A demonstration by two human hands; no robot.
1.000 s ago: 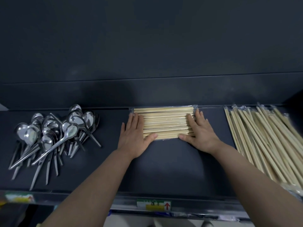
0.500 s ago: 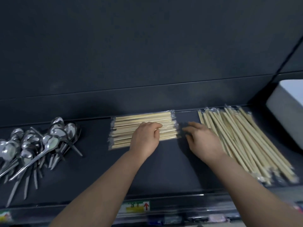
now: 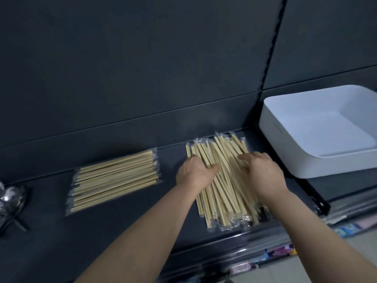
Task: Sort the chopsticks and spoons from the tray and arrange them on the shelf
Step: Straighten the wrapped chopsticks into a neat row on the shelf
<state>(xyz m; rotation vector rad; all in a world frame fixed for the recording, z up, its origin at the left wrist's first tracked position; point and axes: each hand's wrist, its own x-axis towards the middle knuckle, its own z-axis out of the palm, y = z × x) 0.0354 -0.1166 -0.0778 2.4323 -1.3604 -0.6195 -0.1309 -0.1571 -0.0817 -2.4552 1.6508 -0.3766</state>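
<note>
A loose pile of wrapped wooden chopsticks (image 3: 224,193) lies lengthwise on the dark shelf (image 3: 126,231), right of centre. My left hand (image 3: 193,174) sits on the pile's left side, thumb and curled fingers closed around some sticks. My right hand (image 3: 263,174) lies over the pile's right side with bent fingers; its grasp is hidden and blurred. A neat row of wrapped chopsticks (image 3: 114,180) lies crosswise to the left, untouched. Metal spoons (image 3: 10,201) show at the far left edge. The white tray (image 3: 285,144) stands at the right and looks empty.
The shelf's dark back panel rises right behind the chopsticks. A black bracket (image 3: 318,203) ends the shelf at the right, below the tray. Coloured packets (image 3: 279,252) lie on a lower level under the shelf's front edge.
Both hands have left the neat crosswise row and moved right onto the loose pile. The view has swung right: the spoons slid to the edge and the tray came into sight.
</note>
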